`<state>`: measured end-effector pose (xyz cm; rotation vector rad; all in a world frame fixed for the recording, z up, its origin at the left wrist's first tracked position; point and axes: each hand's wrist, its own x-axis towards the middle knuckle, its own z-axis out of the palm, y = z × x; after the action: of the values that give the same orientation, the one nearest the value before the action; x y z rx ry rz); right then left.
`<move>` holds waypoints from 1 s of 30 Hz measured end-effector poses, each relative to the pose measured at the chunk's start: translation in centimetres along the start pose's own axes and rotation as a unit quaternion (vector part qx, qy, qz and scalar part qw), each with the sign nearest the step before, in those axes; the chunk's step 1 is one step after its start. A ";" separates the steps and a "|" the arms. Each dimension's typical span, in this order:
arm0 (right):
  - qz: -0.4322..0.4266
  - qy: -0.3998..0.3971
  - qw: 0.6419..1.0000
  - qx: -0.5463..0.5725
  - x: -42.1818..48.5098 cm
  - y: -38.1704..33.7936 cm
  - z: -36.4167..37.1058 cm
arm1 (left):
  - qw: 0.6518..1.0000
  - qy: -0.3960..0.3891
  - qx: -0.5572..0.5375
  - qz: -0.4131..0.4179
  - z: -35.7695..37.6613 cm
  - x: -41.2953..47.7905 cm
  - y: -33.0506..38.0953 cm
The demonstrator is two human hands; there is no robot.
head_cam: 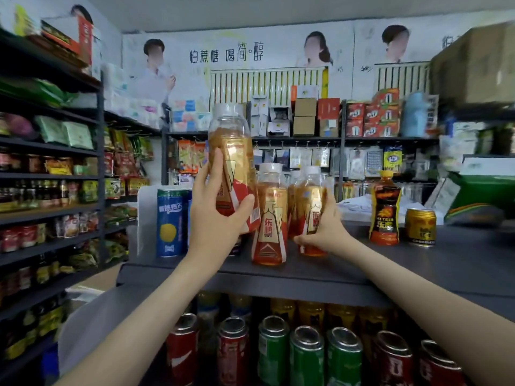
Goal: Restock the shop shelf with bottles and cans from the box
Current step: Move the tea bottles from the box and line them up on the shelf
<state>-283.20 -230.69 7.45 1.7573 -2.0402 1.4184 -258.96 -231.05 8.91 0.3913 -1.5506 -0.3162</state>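
My left hand grips a gold-and-red drink bottle with a clear cap, lifted above the dark top shelf. My right hand holds a second bottle of the same kind standing on that shelf. Between the two stands a third matching bottle, upright near the shelf's front edge, with at least one more partly hidden behind it. The box is out of view.
Two blue cans stand left of the bottles. A dark bottle with a yellow cap and a gold can stand to the right. Red and green cans fill the shelf below. Stocked racks line the left side and back wall.
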 end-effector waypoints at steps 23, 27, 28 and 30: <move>-0.043 -0.152 0.983 -0.095 2.9 1.0 -0.3 | 1.000 0.002 0.022 0.014 1.7 0.3 -1.0; -0.047 -0.171 0.979 -0.102 3.8 1.4 0.0 | 0.999 0.015 0.037 0.010 1.8 -0.2 -0.8; -0.048 -0.175 0.977 -0.108 4.0 1.5 -0.1 | 0.999 0.015 0.041 0.008 1.9 -0.2 -0.7; -0.045 -0.192 0.973 -0.116 4.3 1.7 -0.1 | 0.999 0.015 0.045 0.005 2.2 -0.7 -0.5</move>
<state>-286.09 -233.87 9.13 2.1116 -2.1554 0.8211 -261.16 -231.31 7.98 0.4559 -1.5416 -0.2319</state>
